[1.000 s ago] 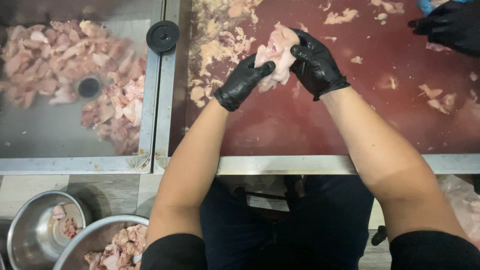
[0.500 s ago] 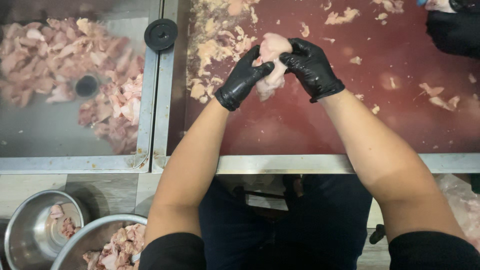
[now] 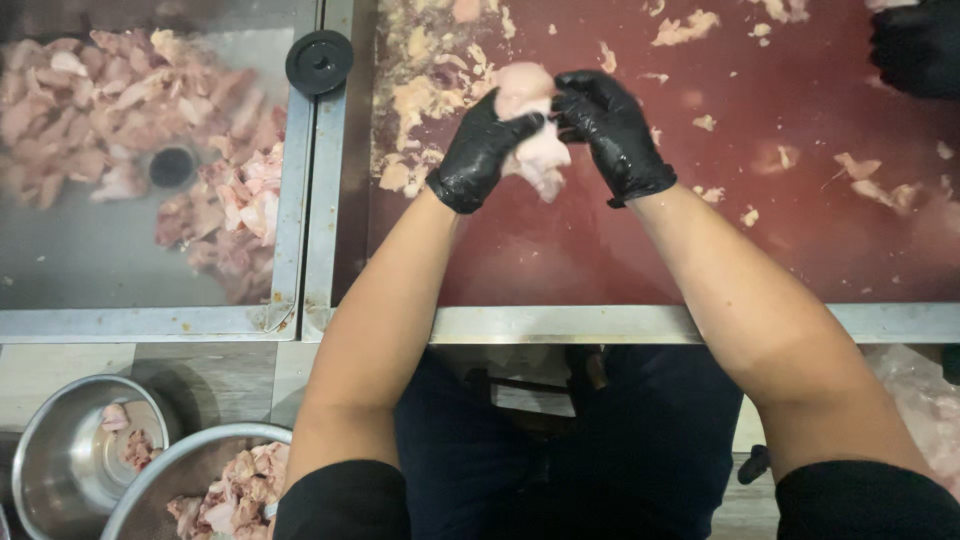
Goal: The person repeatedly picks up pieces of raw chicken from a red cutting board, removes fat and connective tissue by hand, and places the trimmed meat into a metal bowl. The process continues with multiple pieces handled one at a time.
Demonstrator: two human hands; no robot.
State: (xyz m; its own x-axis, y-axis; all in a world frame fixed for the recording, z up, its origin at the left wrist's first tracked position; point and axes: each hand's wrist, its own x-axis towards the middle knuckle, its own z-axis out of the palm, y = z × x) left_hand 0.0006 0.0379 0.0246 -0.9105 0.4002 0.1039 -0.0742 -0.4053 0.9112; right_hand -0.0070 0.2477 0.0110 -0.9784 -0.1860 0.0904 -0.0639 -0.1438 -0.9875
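that other gloved hand (image 3: 918, 45) top right is cut off by the edge, the meat bowl (image 3: 185, 485) is chopped off at the bottom, and my left glove (image 3: 482, 150) hides part of the chicken piece (image 3: 535, 130).

A piece of raw meat (image 3: 535, 140) is being held between the left hand (image 3: 482, 150) and the right hand (image 3: 612, 128), above the far part of a cutting surface (image 3: 600, 250) on the right of the scene. Meat scraps (image 3: 425, 100) are lying on that surface, left of and beyond the hands. A sink (image 3: 80, 260) is being seen to the left of the surface, with cut meat (image 3: 220, 180) lying in it around a drain (image 3: 172, 167). A round plug (image 3: 319, 62) is resting on the rim between sink and surface. Two bowls, a smaller bowl (image 3: 50, 470) and a larger bowl (image 3: 170, 475), are sitting near left, each holding meat pieces. Another person's hand (image 3: 915, 45) is being seen at the far right.
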